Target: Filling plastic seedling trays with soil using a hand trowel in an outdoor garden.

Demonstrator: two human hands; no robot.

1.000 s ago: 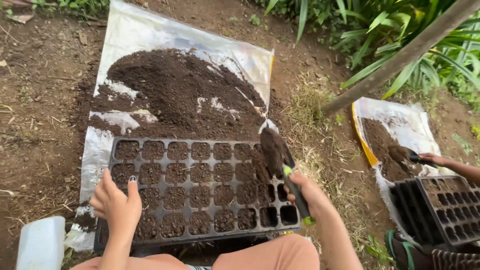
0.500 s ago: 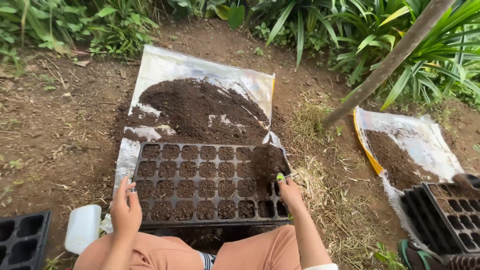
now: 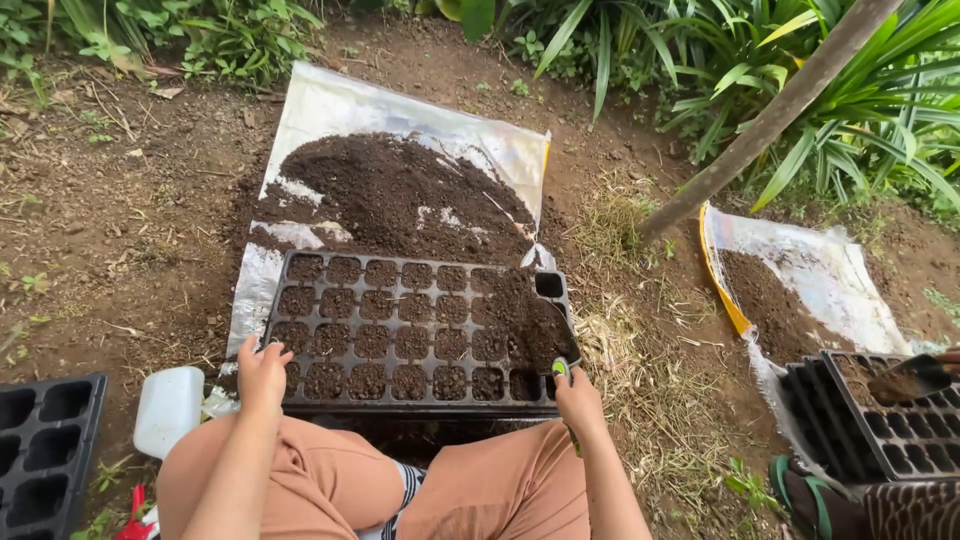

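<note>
The black seedling tray (image 3: 420,335) lay on the bare ground directly in front of the person's knees, its far edge resting on a plastic sheet (image 3: 330,110). Most of its cells held dark soil; a loose mound of soil (image 3: 525,320) covered the cells toward the tray's right end, and one cell at the far right corner was empty. Judged from its thin moulded walls, the tray would flex under load and be heavy when filled; it would be best taken by both long rims or supported from below.

The left hand (image 3: 262,372) rested on the tray's near left corner, fingers curled over the rim. The right hand (image 3: 580,400) was at the tray's near right corner, its grip pinching a small green-handled tool (image 3: 561,370) whose blade lay in the mound.

Beyond the tray, a soil heap (image 3: 390,195) sat on the sheet. Left of the tray stood a white container (image 3: 168,408) and an empty black tray (image 3: 45,440). Well to the right of the tray, a second sheet (image 3: 830,270) with soil and another tray (image 3: 880,420) were present, where another person's trowel (image 3: 905,380) worked.
</note>
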